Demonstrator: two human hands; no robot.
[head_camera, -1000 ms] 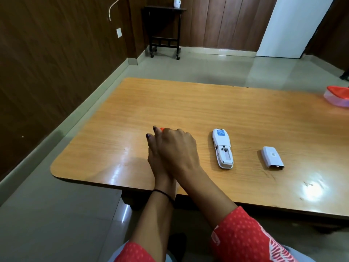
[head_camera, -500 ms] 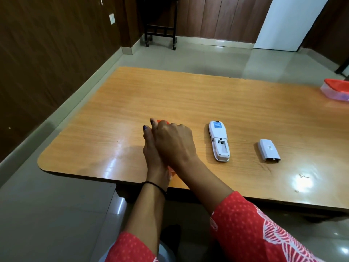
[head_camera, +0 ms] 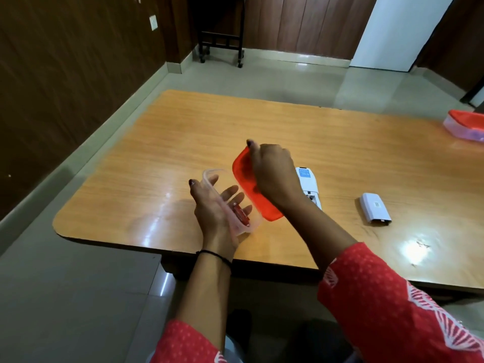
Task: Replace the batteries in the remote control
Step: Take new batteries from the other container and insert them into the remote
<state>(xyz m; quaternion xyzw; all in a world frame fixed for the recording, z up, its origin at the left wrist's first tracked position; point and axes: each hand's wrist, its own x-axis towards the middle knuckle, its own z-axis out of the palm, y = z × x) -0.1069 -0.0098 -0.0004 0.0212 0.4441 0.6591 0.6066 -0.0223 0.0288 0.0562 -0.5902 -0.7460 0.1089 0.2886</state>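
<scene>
the red lid (head_camera: 245, 176) is now off the clear box (head_camera: 209, 176) that both hands covered before. the left hand (head_camera: 209, 213) cups the clear box, red batteries (head_camera: 241, 217) inside; the right hand (head_camera: 275, 174) grips the lid. the remote (head_camera: 307, 182) lies on the table (head_camera: 340, 132) just right, its battery cover (head_camera: 374, 210) farther right

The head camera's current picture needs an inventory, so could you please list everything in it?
wooden table: one, orange-brown, centre
clear plastic container: one, transparent, in left hand
red batteries: count unclear, inside that container
red plastic lid: one, in right hand
white remote control: one, partly behind right hand
white battery cover: one, right of remote
red-lidded clear box: one, table's far right
dark side table: one, back wall
left hand: holds container
right hand: grips lid
</scene>
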